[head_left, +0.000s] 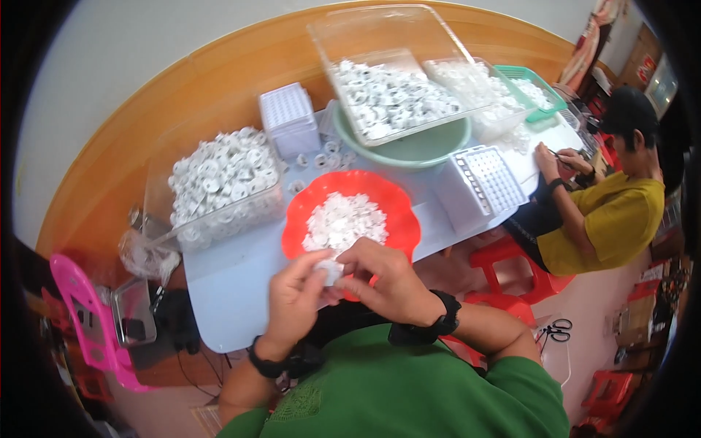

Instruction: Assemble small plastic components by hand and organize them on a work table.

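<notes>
the left hand [296,293] is pinching a small, white, roundish piece [331,273] near a red, scalloped plastic bowl [400,213]. the right hand [387,281] is bending its fingers beside the piece; whether its grip is pinching cannot be told.

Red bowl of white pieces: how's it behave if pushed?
The red bowl probably flexes slightly; its wavy wall looks like thin plastic. It's likely light, with only small white pieces heaped inside. Those may shift, since they lie loose.
</notes>
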The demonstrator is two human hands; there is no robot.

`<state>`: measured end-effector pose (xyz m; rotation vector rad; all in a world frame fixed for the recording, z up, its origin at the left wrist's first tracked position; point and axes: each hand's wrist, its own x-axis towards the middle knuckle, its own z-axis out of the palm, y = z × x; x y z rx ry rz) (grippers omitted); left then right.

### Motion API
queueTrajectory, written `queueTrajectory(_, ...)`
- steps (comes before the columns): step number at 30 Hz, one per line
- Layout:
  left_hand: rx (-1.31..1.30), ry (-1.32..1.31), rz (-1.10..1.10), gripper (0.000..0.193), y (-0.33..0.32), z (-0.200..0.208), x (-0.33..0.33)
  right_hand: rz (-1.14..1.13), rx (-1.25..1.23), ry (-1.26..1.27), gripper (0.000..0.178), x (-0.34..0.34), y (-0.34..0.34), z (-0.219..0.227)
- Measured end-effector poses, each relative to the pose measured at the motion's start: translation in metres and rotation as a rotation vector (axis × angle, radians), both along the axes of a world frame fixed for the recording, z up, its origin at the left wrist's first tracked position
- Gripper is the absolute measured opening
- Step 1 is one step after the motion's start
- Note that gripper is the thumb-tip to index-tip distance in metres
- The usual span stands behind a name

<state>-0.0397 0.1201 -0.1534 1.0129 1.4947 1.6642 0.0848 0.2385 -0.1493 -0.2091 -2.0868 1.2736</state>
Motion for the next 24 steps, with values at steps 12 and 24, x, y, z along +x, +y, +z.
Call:
queueTrajectory(12,0.062,-0.153,0.443,0.033,0.005,0.058,-0.183,-0.849,0.325,-0.063,0.018,0.131,0.083,0.017)
queueTrajectory(24,-0.045,-0.147,0.144,0.027,-0.012,0.020,-0.100,-1.013,-0.105,-0.194,0.023,0.172,0.181,-0.028)
